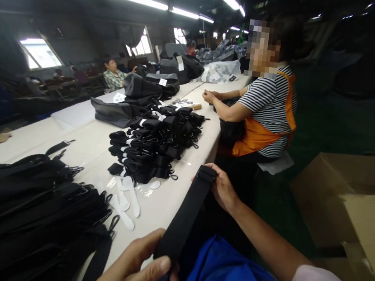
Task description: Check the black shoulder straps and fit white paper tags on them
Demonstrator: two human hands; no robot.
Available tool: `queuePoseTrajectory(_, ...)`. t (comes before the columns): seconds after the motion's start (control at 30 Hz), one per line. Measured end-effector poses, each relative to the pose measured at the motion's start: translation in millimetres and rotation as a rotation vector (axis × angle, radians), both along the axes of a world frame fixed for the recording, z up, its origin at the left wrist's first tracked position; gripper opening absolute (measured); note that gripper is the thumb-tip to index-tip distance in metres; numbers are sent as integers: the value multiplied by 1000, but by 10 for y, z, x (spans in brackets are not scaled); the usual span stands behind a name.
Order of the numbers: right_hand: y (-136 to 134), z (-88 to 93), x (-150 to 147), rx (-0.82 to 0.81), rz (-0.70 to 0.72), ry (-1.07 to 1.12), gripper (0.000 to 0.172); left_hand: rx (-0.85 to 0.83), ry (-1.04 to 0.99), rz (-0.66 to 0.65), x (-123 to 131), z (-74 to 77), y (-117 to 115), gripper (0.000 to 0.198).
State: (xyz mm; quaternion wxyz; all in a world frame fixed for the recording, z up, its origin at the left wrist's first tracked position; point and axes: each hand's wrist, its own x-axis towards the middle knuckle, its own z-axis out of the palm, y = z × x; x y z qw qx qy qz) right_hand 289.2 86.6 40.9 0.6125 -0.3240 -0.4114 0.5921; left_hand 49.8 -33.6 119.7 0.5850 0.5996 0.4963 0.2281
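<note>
I hold a flat black strap pad (186, 213) stretched between both hands over the near edge of a long white table (87, 146). My left hand (134, 268) pinches its near end, thumb on top. My right hand (221, 188) grips the far end from behind, fingers closed on it. A heap of long black straps with metal clips (28, 212) lies to my left on the table. A pile of folded black straps with clips (156, 141) sits further along. Several white plastic strips (127, 201) lie between the two piles.
A person in a striped shirt and orange apron (266, 113) sits at the table's right side, hands on the tabletop. Black bags (149, 88) are stacked beyond. Other people sit at the back left. Open cardboard boxes (353, 206) stand on the floor at right.
</note>
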Motion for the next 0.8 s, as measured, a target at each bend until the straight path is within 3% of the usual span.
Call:
queuePoseTrajectory(0.1, -16, 185, 52, -81, 71, 187, 46, 13, -151, -53, 220, -248, 138, 31)
queuePoseTrajectory(0.2, -76, 265, 71, -70, 107, 240, 46, 76, -160, 109, 388, -489, 197, 39)
queuePoseTrajectory(0.3, -143, 244, 63, -68, 207, 313, 49, 247, -28, 288, 468, -642, 191, 44)
queuePoseTrajectory(0.4, -182, 199, 35, -42, 288, 367, 47, 343, 81, 347, 510, -668, 165, 46)
queuePoseTrajectory(0.5, -203, 188, -6, 19, 313, 389, 36, 325, 83, 328, 551, -614, 155, 52)
queuePoseTrajectory(0.6, -238, 182, -64, 17, 429, 449, 24, 354, 66, 273, 602, -594, 178, 46)
queuePoseTrajectory(0.73, -299, 123, -159, -104, 560, 602, 22, 586, 96, 313, 707, -753, 213, 43)
queuePoseTrajectory(0.8, -319, 76, -202, -165, 588, 690, 21, 709, 99, 370, 785, -884, 218, 58)
